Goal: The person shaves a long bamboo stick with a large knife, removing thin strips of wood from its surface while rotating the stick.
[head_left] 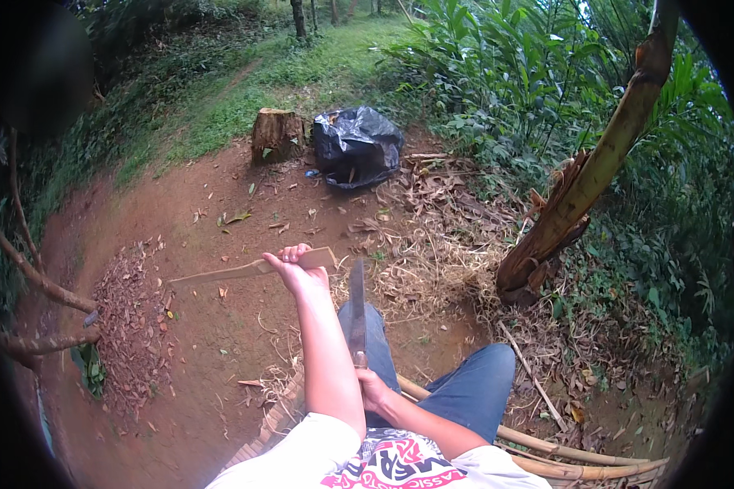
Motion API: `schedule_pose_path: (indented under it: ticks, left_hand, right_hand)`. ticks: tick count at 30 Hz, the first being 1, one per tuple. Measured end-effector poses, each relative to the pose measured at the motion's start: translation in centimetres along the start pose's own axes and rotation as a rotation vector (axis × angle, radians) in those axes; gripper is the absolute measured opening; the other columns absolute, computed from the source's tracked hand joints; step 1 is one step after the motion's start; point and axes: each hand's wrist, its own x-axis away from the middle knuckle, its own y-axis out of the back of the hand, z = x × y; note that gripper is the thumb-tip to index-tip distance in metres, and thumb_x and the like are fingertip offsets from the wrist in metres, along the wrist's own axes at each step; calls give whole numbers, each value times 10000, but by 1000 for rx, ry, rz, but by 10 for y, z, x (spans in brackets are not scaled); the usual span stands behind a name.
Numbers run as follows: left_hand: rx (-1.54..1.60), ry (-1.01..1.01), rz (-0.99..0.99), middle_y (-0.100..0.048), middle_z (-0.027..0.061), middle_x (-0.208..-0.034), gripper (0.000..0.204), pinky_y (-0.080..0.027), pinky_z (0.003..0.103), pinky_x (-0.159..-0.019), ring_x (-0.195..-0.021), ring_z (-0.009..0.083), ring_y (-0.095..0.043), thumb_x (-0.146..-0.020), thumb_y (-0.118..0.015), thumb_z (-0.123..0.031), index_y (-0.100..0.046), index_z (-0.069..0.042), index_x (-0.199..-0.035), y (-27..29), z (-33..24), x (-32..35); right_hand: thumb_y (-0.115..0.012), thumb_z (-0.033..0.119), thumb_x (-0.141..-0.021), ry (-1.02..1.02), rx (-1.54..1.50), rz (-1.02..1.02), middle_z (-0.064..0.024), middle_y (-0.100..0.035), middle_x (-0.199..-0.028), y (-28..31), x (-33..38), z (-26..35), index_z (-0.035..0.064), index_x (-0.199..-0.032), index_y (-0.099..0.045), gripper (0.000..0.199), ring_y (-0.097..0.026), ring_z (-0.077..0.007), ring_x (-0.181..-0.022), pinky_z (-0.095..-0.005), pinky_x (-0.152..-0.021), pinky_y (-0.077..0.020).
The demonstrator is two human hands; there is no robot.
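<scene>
My left hand (297,266) is raised ahead of my knees, fingers wrapped round a flat tan wooden slat (220,275). The slat's wide end juts out just right of the hand, and its long narrow part reaches left over the bare soil. Close to my lap, my right hand (373,390) grips the handle of a machete (357,301). Its dark blade points up and away from me, just right of the slat's wide end and apart from it.
Bamboo poles (579,466) lie beneath and beside me. Ahead are a tree stump (276,134) and a black plastic bag (357,145). A leaning trunk (583,191) rises on the right, with shavings (412,273) near its base. Branches (49,285) stick in from the left.
</scene>
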Motion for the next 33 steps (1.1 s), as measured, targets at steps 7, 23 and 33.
schedule_pose_path:
  ticks: [7,23,33]
  left_hand:
    - [124,19,54,-304,-64,-559,461,-338,192,-444,-474,48,-297,-1012,-434,-509,-379,-155,-721,-24,-5,19]
    - [-212,-468,76,-292,-60,-560,479,-276,222,-432,-473,62,-261,-1023,-369,-541,-423,-148,-753,-45,-42,41]
    - [-141,-257,190,-341,-63,-561,400,-349,198,-423,-472,47,-323,-994,-508,-475,-482,-139,-779,-31,-41,43]
  right_hand:
    - [-514,190,-857,-44,-54,46,-208,-629,-1221,0,-11,11,-75,-1278,-534,498,-643,-296,-1086,-436,-979,-492]
    - [-541,18,-750,20,126,135,-10,-523,-809,-39,10,21,125,-831,-435,171,-563,-130,-790,-288,-703,-470]
    - [-577,8,-704,20,352,119,-57,-573,-831,-43,19,32,99,-862,-482,205,-589,-141,-706,-299,-610,-483]
